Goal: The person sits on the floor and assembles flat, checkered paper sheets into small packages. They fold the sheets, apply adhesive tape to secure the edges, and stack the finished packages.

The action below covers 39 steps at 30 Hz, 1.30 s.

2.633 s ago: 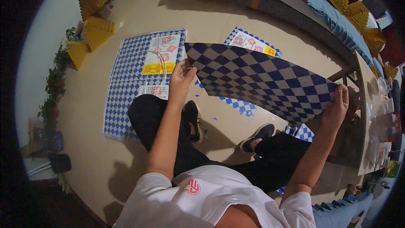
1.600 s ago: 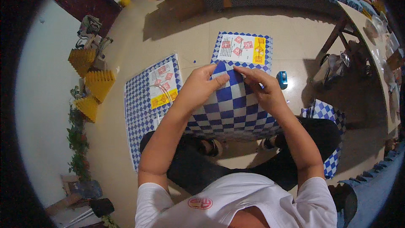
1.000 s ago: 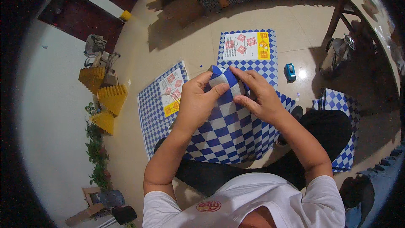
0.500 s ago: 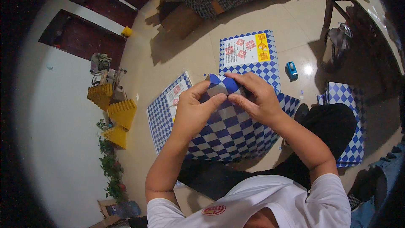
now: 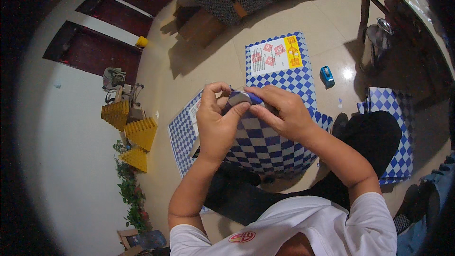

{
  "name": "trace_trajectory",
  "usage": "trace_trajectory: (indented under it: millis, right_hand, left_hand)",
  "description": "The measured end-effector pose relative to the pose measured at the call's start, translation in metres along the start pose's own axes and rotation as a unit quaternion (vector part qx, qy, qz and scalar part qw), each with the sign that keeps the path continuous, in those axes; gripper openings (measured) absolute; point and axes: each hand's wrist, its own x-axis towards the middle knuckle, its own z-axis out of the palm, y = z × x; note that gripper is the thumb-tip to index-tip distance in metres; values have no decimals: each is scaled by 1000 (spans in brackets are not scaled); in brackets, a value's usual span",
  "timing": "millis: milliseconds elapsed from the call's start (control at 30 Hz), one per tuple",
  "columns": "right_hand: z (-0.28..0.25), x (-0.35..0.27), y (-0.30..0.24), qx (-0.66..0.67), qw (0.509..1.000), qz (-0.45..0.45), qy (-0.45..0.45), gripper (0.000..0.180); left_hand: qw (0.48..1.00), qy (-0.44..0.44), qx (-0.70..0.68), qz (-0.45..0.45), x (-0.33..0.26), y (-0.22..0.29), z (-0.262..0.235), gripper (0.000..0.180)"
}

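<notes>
A blue-and-white checked sheet [image 5: 265,147] hangs in front of me, bulging over my lap. Its folded upper edge is pinched between my two hands. My left hand [image 5: 214,121] grips the left side of that fold, thumb in front and forefinger curled behind. On the right, my right hand [image 5: 284,114] holds the fold between thumb and fingers. The two thumbs almost meet at the edge. Behind the sheet, a checked piece with a white and yellow label [image 5: 270,59] lies on the floor. Another checked piece [image 5: 182,137] lies to the left, partly covered by my left hand.
A blue tape dispenser [image 5: 327,77] and small scraps [image 5: 340,100] lie on the tiled floor. More checked sheets [image 5: 386,106] are stacked beyond my right knee. A metal kettle [image 5: 378,40] stands at right. Yellow slatted pieces [image 5: 141,133] are by the left wall; a sofa [image 5: 294,0] is behind.
My left fingers have lifted and curled at the fold, and its top edge looks narrower and more bent. The right hand keeps its grip. The whole view has shifted slightly.
</notes>
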Motion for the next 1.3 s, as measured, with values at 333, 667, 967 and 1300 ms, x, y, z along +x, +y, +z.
trace_trajectory:
  millis: [333,667,967,1300]
  right_hand:
    - [6,2,2,37,999,-15,35,28]
    - [-3,4,-14,-23,999,-28,11,32]
    - [-18,7,-7,-91,996,-13,-23,50]
    - [-9,7,-5,-129,990,-41,-33,43]
  left_hand:
    - [999,-20,44,16,6,17,-6,30]
    - [919,18,308,246,12,36,-19,18]
    - [988,16,-14,153,20,5,-54,12]
    - [975,61,-68,201,17,-23,-54,12]
